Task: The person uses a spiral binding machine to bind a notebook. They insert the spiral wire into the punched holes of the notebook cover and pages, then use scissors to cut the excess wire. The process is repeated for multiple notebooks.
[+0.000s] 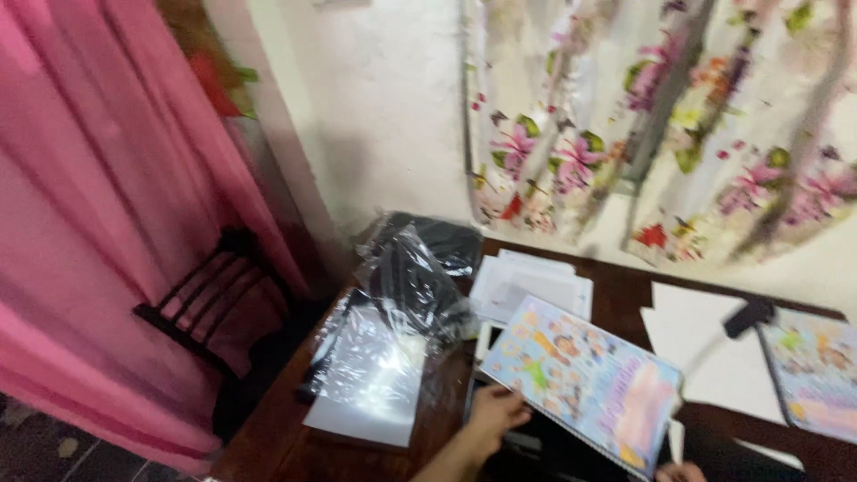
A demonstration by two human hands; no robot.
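My left hand (494,412) grips the lower left edge of a colourful picture book (585,379) with a spiral binding, tilted up off the dark wooden table (277,442). My right hand (680,471) shows only at the bottom edge, by the book's lower right corner; whether it holds the book is unclear. Something dark lies under the raised book. The whole view is blurred.
Clear plastic wrapping (393,330) covers dark objects and a white sheet at the table's left. White papers (531,281) and a white sheet (714,348) lie behind the book. A second colourful book (817,370) lies at right. A dark chair (210,299), pink curtain (98,205) and floral curtain (661,116) surround.
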